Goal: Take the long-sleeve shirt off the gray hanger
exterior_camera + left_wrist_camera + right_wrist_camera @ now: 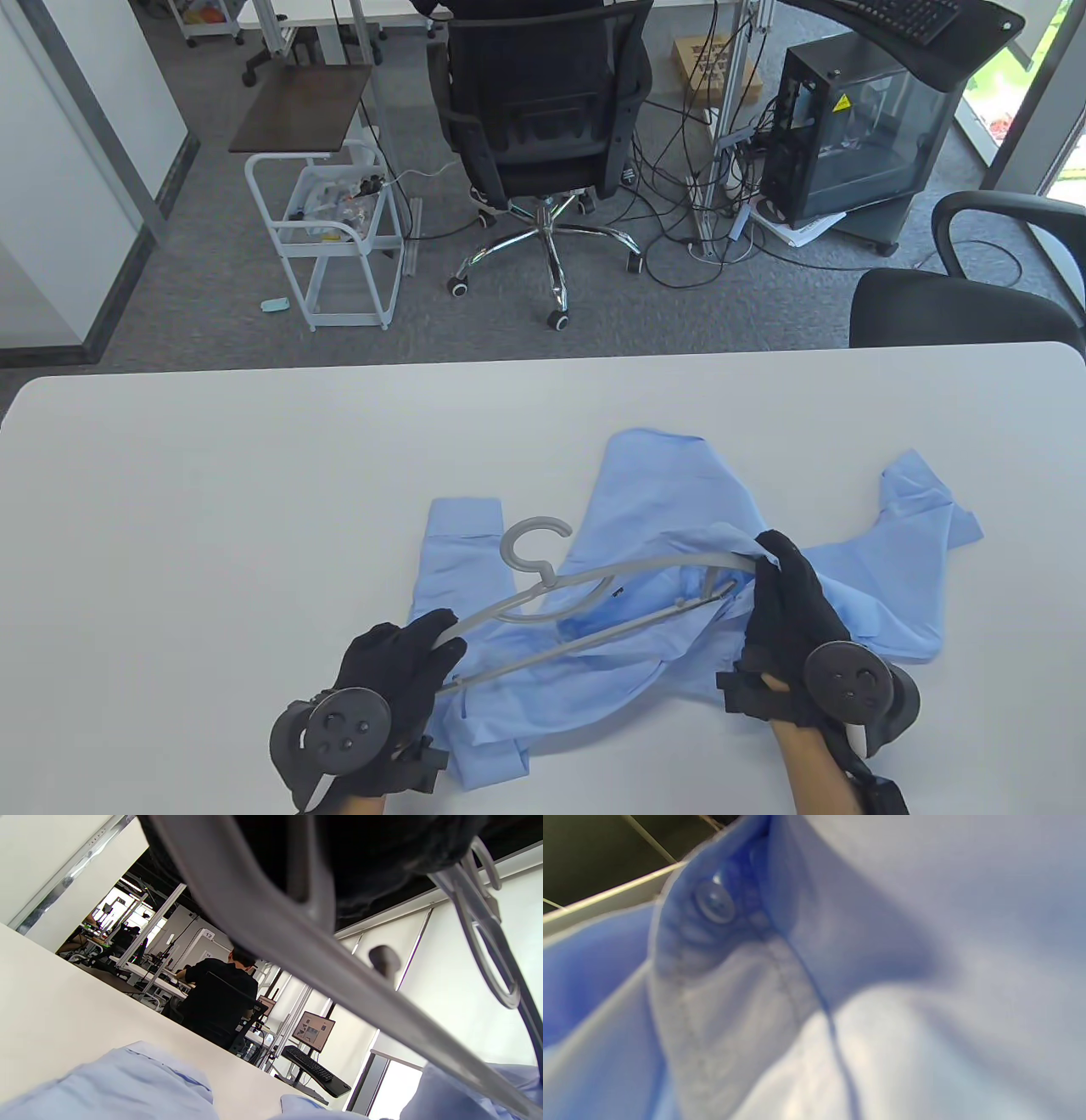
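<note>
L fingers [441, 638] round hanger [594, 586] end, R fingers [776, 556] pinching shirt [670, 509].

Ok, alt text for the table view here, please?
Two gloved hands work a gray hanger out of a light blue shirt on a white table: the left hand holds one end, the right hand is at the other.

White table [212, 509], blue shirt [670, 509] (crumpled, seemingly)
</note>
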Demonstrator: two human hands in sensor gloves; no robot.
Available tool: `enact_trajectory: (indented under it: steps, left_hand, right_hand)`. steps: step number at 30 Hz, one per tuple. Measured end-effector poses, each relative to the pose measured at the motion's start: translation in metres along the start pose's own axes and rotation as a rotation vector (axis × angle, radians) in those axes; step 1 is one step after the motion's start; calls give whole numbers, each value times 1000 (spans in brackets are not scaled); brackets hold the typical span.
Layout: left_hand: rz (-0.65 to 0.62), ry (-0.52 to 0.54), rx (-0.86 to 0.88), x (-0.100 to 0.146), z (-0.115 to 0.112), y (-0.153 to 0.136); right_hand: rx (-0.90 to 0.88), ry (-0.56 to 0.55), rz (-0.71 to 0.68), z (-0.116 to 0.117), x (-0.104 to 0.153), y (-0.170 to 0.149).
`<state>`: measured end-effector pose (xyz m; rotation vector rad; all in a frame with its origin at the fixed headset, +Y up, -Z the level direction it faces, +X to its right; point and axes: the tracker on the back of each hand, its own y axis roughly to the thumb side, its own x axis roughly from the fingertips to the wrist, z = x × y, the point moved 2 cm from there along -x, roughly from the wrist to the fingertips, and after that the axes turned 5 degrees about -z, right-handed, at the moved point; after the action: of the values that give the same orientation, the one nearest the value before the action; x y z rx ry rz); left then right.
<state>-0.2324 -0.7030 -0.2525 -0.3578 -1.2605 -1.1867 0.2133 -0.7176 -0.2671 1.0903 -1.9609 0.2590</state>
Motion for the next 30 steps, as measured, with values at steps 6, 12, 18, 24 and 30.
enact_trajectory:
  steps: [6,12,18,24,30]
  left_hand:
    - [10,39,-8,2,6,-1]
    - [24,40,30,2,8,-6]
    - [26,60,50,3,9,-6]
    - [23,61,47,3,8,-5]
    - [39,63,62,2,7,-6]
  right_hand:
    - [-14,7,36,-1,-1,-5]
    - [-11,19,38,-2,-1,-5]
    - [3,56,20,3,1,-4]
    - [79,135,-64,12,3,5]
    - [197,376,-184,37,5,18]
